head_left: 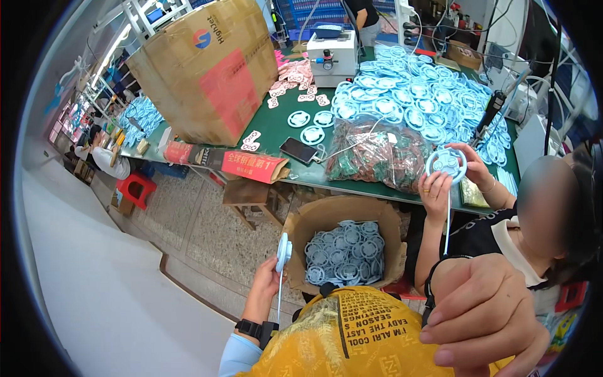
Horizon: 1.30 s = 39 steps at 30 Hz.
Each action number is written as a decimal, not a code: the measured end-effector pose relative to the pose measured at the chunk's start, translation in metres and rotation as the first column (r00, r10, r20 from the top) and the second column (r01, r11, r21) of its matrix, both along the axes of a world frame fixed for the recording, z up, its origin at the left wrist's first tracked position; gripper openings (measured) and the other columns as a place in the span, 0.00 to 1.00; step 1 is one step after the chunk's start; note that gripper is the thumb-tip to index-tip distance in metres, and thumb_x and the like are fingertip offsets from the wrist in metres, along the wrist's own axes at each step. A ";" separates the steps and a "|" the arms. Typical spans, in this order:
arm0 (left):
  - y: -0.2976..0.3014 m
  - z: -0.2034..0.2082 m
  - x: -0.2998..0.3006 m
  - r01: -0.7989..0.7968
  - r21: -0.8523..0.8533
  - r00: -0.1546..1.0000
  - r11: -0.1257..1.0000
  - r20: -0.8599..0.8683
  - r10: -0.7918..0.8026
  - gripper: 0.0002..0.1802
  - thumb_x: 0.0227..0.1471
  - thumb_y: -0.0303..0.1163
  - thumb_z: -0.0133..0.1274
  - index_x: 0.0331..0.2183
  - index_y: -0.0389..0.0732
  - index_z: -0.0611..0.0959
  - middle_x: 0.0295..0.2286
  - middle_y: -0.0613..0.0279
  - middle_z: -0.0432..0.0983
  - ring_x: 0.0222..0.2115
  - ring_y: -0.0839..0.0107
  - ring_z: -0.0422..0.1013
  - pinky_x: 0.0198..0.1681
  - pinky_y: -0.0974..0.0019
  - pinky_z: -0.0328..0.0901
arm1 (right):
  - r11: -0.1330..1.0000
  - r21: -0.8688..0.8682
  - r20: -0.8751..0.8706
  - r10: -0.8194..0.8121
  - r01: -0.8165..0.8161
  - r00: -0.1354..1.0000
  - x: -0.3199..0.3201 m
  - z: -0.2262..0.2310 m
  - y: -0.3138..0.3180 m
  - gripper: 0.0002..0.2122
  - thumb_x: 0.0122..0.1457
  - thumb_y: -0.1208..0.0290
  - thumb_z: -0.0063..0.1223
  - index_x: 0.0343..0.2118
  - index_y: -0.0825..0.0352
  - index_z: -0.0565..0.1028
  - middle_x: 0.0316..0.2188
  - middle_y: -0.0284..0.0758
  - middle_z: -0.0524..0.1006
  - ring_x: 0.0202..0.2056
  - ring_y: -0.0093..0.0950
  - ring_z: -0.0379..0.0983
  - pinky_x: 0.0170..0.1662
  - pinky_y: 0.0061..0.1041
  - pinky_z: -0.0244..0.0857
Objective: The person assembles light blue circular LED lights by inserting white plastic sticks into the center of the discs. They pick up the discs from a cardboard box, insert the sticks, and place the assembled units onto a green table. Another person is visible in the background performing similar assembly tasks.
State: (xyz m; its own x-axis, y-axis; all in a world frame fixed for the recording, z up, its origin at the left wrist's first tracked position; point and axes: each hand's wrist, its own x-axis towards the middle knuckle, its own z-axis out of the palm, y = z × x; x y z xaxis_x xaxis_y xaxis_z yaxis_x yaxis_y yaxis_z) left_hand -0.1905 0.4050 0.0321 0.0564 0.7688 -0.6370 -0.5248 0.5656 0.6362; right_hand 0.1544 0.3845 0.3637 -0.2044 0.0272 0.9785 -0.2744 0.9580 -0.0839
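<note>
My left hand holds a round part up just left of the open carton on the floor, which sits before the tabletop and has more such parts piled in it, while my right hand is up close at lower right. On the tabletop, the big cardboard box stands at the left, the phone lies right of it, the bag of parts right of that, and the heap of round parts spreads behind the bag beside the small machine. To my right, another person's hands hold a round piece over the tabletop's near edge, and a stool stands far left on the floor.
</note>
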 end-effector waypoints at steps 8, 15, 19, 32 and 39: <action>-0.005 -0.006 -0.009 -0.058 -0.022 0.998 0.998 -0.013 0.058 0.08 0.57 0.33 0.46 0.34 0.40 0.77 0.21 0.62 0.73 0.17 0.73 0.68 0.17 0.71 0.62 | 0.998 -0.058 -0.011 -0.019 0.018 1.000 -0.010 0.001 -0.003 0.15 0.62 0.64 0.50 0.50 0.60 0.65 0.26 0.35 0.74 0.18 0.27 0.70 0.21 0.24 0.69; 0.008 -0.026 -0.017 0.049 -0.034 0.998 0.998 -0.047 -0.050 0.09 0.56 0.38 0.47 0.33 0.44 0.77 0.20 0.68 0.72 0.16 0.74 0.66 0.16 0.70 0.60 | 0.679 -0.732 -0.090 -0.028 -0.047 0.996 -0.011 -0.048 0.027 0.17 0.52 0.74 0.60 0.45 0.68 0.73 0.23 0.33 0.74 0.24 0.24 0.71 0.28 0.22 0.64; 0.004 -0.004 -0.011 0.029 -0.067 0.999 0.997 -0.016 -0.030 0.08 0.56 0.37 0.45 0.29 0.44 0.74 0.18 0.65 0.69 0.13 0.75 0.64 0.11 0.73 0.56 | 0.349 -0.930 -0.079 0.127 -0.119 0.989 -0.021 -0.137 0.047 0.11 0.59 0.71 0.54 0.43 0.68 0.71 0.23 0.25 0.70 0.23 0.12 0.63 0.25 0.14 0.57; 0.008 0.050 0.051 0.016 -0.149 0.999 0.989 -0.032 -0.021 0.05 0.53 0.32 0.43 0.30 0.43 0.73 0.17 0.58 0.69 0.12 0.72 0.62 0.11 0.74 0.58 | 0.105 -0.534 0.797 0.395 0.839 0.458 0.098 -0.344 -0.147 0.11 0.57 0.61 0.47 0.35 0.63 0.72 0.28 0.40 0.78 0.33 0.42 0.76 0.34 0.42 0.68; 0.013 0.040 0.109 0.254 -0.157 0.967 0.955 0.063 -0.247 0.09 0.55 0.33 0.45 0.36 0.40 0.76 0.20 0.64 0.70 0.16 0.75 0.66 0.13 0.73 0.60 | 0.036 -0.613 0.412 0.867 0.790 0.281 0.143 -0.396 -0.247 0.16 0.55 0.62 0.51 0.45 0.64 0.74 0.36 0.47 0.77 0.40 0.41 0.74 0.40 0.37 0.67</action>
